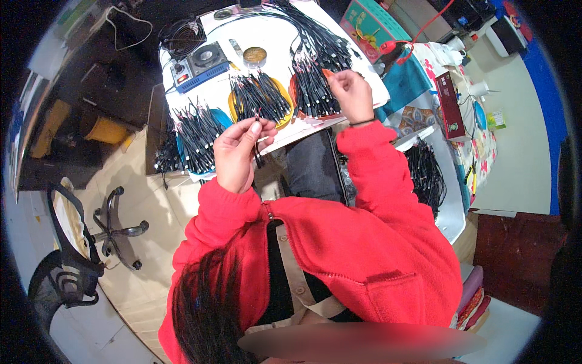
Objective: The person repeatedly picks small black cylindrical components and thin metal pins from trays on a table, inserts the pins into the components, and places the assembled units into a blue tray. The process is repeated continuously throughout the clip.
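My left hand (242, 148) pinches a short black cable (259, 159) near the table's front edge, its thin reddish wire ends pointing up past my fingertips. Over the right-hand heap of black cables (315, 91), my right hand (353, 94) has its thumb and fingers drawn together. A small orange piece (327, 73) shows at those fingertips; whether they grip it I cannot tell. In the middle, more cut cables (257, 97) lie across a yellow dish (284, 91). Another heap of cables (197, 136) hangs over the table's left front edge.
A blue soldering station (203, 79) and a round tin (254, 56) stand on the white table (273, 39), behind the heaps. Coiled black cable (182, 37) lies at the far left. To my right, a white bin (451, 224) holds black cables. An office chair (115, 230) stands left.
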